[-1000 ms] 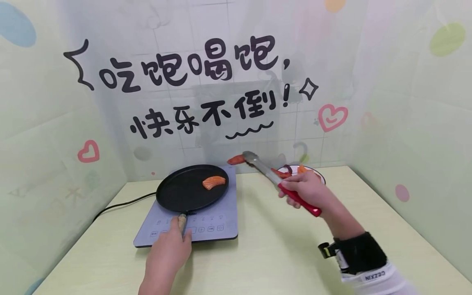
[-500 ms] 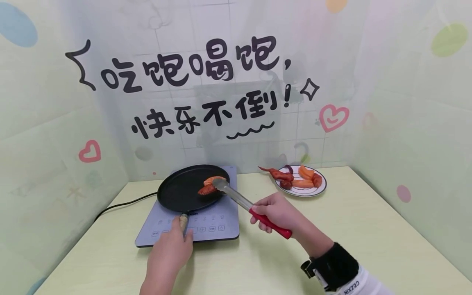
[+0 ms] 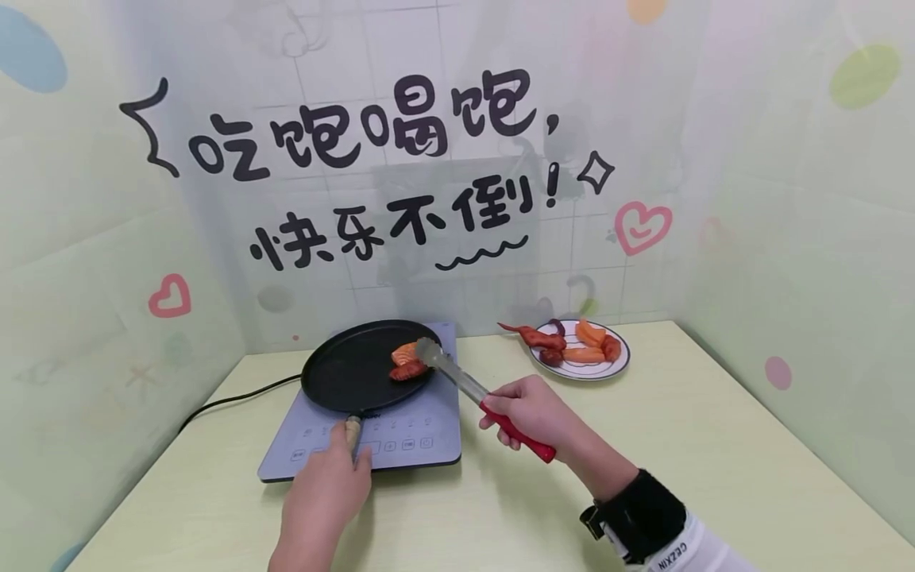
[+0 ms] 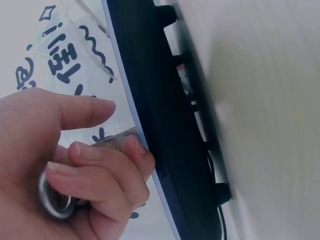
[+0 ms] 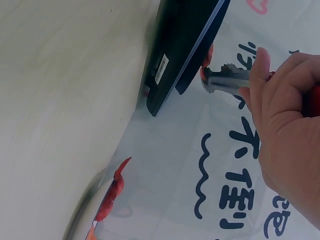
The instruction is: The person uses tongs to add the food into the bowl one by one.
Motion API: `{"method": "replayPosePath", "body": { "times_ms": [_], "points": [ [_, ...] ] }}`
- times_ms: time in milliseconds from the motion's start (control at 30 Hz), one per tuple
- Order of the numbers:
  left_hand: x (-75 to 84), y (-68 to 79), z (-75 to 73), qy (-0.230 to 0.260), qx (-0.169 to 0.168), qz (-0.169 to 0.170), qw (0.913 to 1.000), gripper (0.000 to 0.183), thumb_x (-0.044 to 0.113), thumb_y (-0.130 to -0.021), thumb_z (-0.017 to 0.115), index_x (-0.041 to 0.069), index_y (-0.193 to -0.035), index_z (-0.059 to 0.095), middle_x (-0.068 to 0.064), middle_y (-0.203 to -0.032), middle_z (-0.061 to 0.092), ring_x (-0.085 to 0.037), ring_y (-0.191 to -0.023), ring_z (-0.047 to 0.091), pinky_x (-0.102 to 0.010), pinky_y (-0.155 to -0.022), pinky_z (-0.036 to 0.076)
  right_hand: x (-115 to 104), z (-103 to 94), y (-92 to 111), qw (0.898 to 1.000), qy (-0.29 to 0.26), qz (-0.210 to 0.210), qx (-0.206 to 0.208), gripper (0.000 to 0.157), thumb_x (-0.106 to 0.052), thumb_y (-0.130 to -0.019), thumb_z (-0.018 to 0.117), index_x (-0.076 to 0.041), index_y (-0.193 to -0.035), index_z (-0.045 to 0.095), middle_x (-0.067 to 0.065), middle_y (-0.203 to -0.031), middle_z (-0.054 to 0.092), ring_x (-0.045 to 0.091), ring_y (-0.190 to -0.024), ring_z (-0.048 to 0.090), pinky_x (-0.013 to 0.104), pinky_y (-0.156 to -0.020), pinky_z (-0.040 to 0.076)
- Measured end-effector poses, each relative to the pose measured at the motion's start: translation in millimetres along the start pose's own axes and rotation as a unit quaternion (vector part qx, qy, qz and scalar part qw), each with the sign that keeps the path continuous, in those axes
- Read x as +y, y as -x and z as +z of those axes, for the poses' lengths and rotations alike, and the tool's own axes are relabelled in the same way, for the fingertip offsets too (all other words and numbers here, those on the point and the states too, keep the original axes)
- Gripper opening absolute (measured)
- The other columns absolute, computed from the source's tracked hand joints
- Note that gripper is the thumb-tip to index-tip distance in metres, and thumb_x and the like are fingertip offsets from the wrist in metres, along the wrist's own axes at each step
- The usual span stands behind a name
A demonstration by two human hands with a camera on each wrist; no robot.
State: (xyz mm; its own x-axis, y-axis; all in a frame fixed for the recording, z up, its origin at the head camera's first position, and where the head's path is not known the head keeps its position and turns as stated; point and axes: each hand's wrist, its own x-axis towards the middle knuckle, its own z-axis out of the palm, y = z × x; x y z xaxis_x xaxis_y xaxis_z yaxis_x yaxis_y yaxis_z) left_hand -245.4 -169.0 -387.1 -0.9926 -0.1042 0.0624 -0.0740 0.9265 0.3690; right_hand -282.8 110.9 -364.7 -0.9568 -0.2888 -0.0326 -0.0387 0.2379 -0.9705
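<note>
My left hand (image 3: 329,481) grips the wooden handle (image 3: 353,431) of a flat black frying pan (image 3: 350,369), its fingers curled round it in the left wrist view. The pan sits on an induction cooker (image 3: 429,449). My right hand (image 3: 532,417) holds metal tongs (image 3: 457,377) with red grips, tilted toward the pan's right side. The tongs' tips overlap the right end of two food pieces in the pan: an orange salmon-like slice (image 3: 404,353) and a darker red-brown piece (image 3: 407,371) in front of it. In the right wrist view the tongs' tips (image 5: 212,80) are right at a reddish piece.
A white plate (image 3: 593,371) with a dark rim stands at the back right, bearing several red and orange food pieces (image 3: 584,355). One long red piece (image 3: 536,337) sticks out past its left edge. A black cord (image 3: 243,395) runs left from the cooker. A printed backdrop closes off the back.
My right hand has swung left from near the plate, bringing the red-brown piece with the tongs down into the pan beside the orange slice. The left hand stays on the handle.
</note>
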Motion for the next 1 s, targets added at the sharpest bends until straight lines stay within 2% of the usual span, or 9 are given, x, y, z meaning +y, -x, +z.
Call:
{"method": "replayPosePath", "body": {
  "times_ms": [167, 300, 433, 600, 700, 767, 933, 1000],
  "points": [
    [-1.4, 0.5, 0.7, 0.002, 0.005, 0.002, 1.0000, 0.063, 0.030, -0.098, 0.050, -0.006, -0.144, 0.028, -0.038, -0.108, 0.057, -0.035, -0.075, 0.059, -0.047, -0.055, 0.046, -3, -4.9, 0, 1.000, 0.017, 0.003, 0.016, 0.033, -0.021, -0.096, 0.060, 0.003, -0.119, 0.062, 0.010, -0.085, 0.070, 0.014, -0.051, 0.056, 0.022, -0.050, 0.049],
    [-1.9, 1.0, 1.5, 0.004, 0.008, 0.005, 1.0000, 0.063, 0.031, -0.098, 0.050, -0.006, -0.145, 0.029, -0.039, -0.109, 0.057, -0.039, -0.078, 0.060, -0.049, -0.056, 0.047, -13, -15.2, 3, 0.999, 0.007, -0.009, 0.033, 0.033, -0.020, -0.095, 0.061, 0.002, -0.119, 0.063, 0.011, -0.087, 0.070, 0.015, -0.051, 0.056, 0.023, -0.049, 0.048],
    [-1.7, 1.1, 1.4, 0.006, 0.007, 0.005, 1.0000, 0.063, 0.030, -0.098, 0.050, -0.006, -0.145, 0.028, -0.038, -0.108, 0.057, -0.039, -0.078, 0.061, -0.049, -0.055, 0.047, -28, -34.8, 12, 0.998, -0.010, -0.024, 0.063, 0.029, -0.019, -0.095, 0.062, 0.000, -0.117, 0.064, 0.013, -0.089, 0.070, 0.016, -0.051, 0.055, 0.023, -0.047, 0.047],
    [-0.4, -0.4, 0.7, 0.004, 0.004, 0.005, 1.0000, 0.064, 0.031, -0.098, 0.050, -0.006, -0.145, 0.027, -0.038, -0.108, 0.058, -0.039, -0.078, 0.061, -0.048, -0.055, 0.047, -47, -68.3, 28, 0.995, 0.001, -0.038, 0.092, 0.035, -0.023, -0.096, 0.061, 0.000, -0.122, 0.061, 0.016, -0.095, 0.069, 0.016, -0.052, 0.054, 0.022, -0.048, 0.047],
    [0.0, -1.2, 0.5, 0.003, 0.000, 0.005, 1.0000, 0.064, 0.031, -0.098, 0.050, -0.006, -0.145, 0.027, -0.038, -0.108, 0.058, -0.038, -0.078, 0.061, -0.048, -0.055, 0.047, -55, -89.4, 40, 0.994, 0.044, -0.037, 0.093, 0.039, -0.026, -0.097, 0.060, 0.000, -0.126, 0.059, 0.016, -0.097, 0.069, 0.016, -0.054, 0.055, 0.024, -0.051, 0.049],
    [0.0, -1.4, 0.5, 0.002, -0.002, 0.004, 1.0000, 0.064, 0.031, -0.098, 0.050, -0.006, -0.146, 0.027, -0.038, -0.108, 0.058, -0.038, -0.077, 0.061, -0.048, -0.056, 0.047, -58, -102.5, 47, 0.992, 0.091, -0.032, 0.086, 0.040, -0.028, -0.097, 0.059, 0.000, -0.126, 0.058, 0.015, -0.093, 0.068, 0.018, -0.054, 0.056, 0.027, -0.053, 0.050],
    [-0.9, -1.5, 0.0, 0.001, -0.005, 0.003, 1.0000, 0.065, 0.031, -0.098, 0.049, -0.006, -0.146, 0.026, -0.037, -0.107, 0.058, -0.037, -0.076, 0.061, -0.049, -0.056, 0.047, -62, -128.1, 64, 0.978, 0.197, -0.013, 0.067, 0.034, -0.029, -0.097, 0.059, -0.001, -0.115, 0.064, 0.012, -0.076, 0.064, 0.021, -0.053, 0.056, 0.032, -0.053, 0.050],
    [-1.1, -1.1, -0.3, 0.000, -0.007, 0.001, 1.0000, 0.065, 0.031, -0.098, 0.049, -0.006, -0.146, 0.026, -0.038, -0.108, 0.058, -0.036, -0.076, 0.060, -0.048, -0.056, 0.047, -62, -133.8, 69, 0.974, 0.217, -0.003, 0.070, 0.032, -0.027, -0.098, 0.057, 0.000, -0.112, 0.065, 0.011, -0.075, 0.063, 0.021, -0.054, 0.056, 0.032, -0.053, 0.049]
  ]
}}
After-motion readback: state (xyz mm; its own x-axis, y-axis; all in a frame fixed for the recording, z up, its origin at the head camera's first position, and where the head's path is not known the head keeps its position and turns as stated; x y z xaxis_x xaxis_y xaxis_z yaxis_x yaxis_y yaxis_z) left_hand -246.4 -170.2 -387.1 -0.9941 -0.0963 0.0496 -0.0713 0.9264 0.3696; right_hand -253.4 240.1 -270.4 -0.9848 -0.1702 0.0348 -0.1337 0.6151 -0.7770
